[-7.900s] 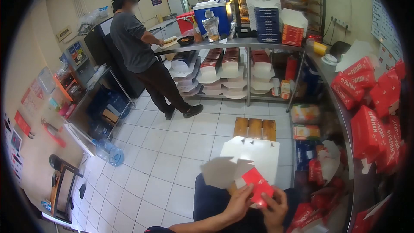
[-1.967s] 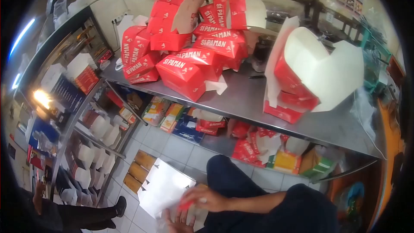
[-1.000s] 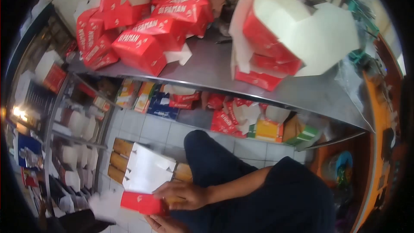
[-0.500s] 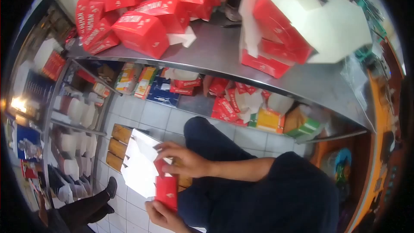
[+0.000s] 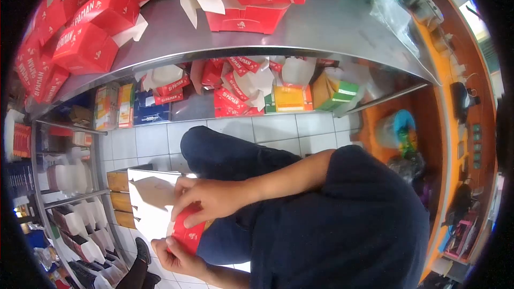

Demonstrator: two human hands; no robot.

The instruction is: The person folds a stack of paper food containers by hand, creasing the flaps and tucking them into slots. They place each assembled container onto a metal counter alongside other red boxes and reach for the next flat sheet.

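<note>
A partly folded food box (image 5: 190,233), red outside and white inside, lies by my bent knee with its white flaps spread out to the left. My left hand (image 5: 176,257) grips its lower end, thumb on the red panel. Across the upper part, my right hand (image 5: 211,198) has its fingers curled over the fold and the red side, gripping the carton. Part of the box is hidden behind the right hand. Beneath the flaps is a slatted wooden surface (image 5: 120,200).
A metal table (image 5: 176,32) ahead carries stacked red boxes (image 5: 88,48) and nested red boxes (image 5: 246,18). More cartons (image 5: 230,101) lie on its lower shelf. A metal rack (image 5: 69,200) with white boxes stands left. Another person's foot (image 5: 142,250) shows below. An orange cabinet (image 5: 428,128) stands right.
My view has swung to the right, so the table and box stacks appear further left. My right hand has moved down over the red panel, and the box's flaps are tilted differently.
</note>
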